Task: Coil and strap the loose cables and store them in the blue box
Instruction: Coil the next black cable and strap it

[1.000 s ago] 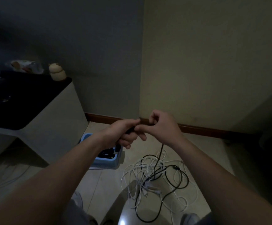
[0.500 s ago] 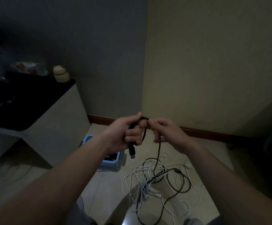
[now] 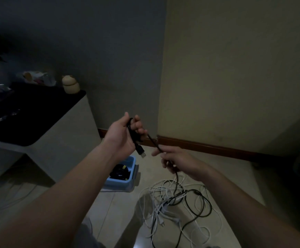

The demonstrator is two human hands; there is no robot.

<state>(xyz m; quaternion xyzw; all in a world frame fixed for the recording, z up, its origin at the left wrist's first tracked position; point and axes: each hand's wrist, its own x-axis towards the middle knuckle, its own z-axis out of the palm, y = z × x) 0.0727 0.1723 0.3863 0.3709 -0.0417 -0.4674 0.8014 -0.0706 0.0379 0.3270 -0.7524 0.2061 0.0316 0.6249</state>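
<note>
The tangle of white and black cables (image 3: 165, 203) lies on the tiled floor, just right of the blue box (image 3: 127, 183), which already holds a coiled black cable (image 3: 119, 171). The left hand (image 3: 122, 135) curls its fingers round a loop of the black USB cable (image 3: 152, 140). The right hand (image 3: 179, 162) pinches the same cable lower down, and the remainder trails into the tangle. The USB plug (image 3: 141, 152) hangs below the left palm. The cable appears light, limp and liable to snag. Grip near the plug and feed slack through the fingers.
</note>
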